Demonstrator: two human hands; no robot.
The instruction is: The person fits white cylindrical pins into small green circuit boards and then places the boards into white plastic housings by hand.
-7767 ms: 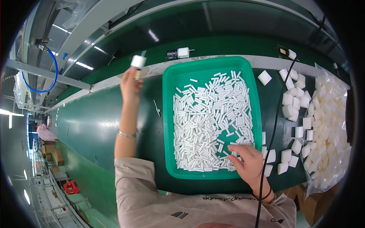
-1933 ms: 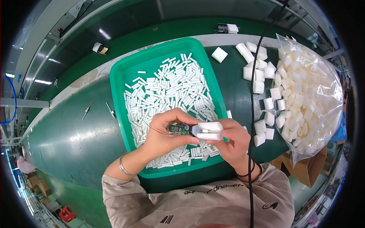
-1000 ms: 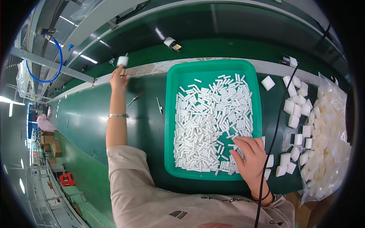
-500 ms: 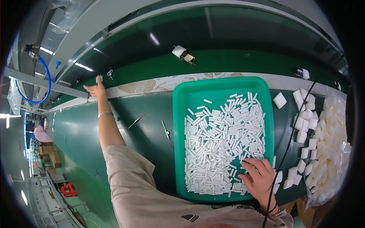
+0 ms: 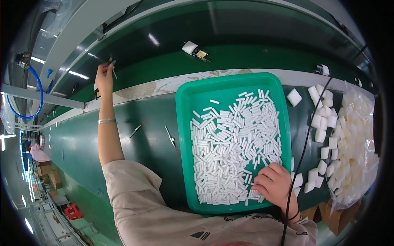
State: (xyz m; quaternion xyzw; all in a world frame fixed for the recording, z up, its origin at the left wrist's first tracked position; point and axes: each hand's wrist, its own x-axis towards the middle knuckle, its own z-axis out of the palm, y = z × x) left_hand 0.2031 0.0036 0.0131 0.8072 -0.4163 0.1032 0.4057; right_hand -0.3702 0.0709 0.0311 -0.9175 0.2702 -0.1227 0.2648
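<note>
Head view: the left hand (image 5: pixel 104 76) reaches far left to the conveyor edge, fingers pinched on a thin pin (image 5: pixel 113 70). The right hand (image 5: pixel 274 183) rests in the near right corner of one green tray (image 5: pixel 185 135), fingers curled among the white tubes (image 5: pixel 236 143); whether it grips one, I cannot tell. The tubes are too many to count. Judged risk: with the arms spread this wide, the pin could slip. Right of the tray lie about twenty white caps (image 5: pixel 322 123) and one bag (image 5: pixel 357 143).

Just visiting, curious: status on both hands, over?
Left hand stretched out to conveyor edge, nothing visibly held. Right hand picking among white pieces in green tray. Nothing in the way.
</note>
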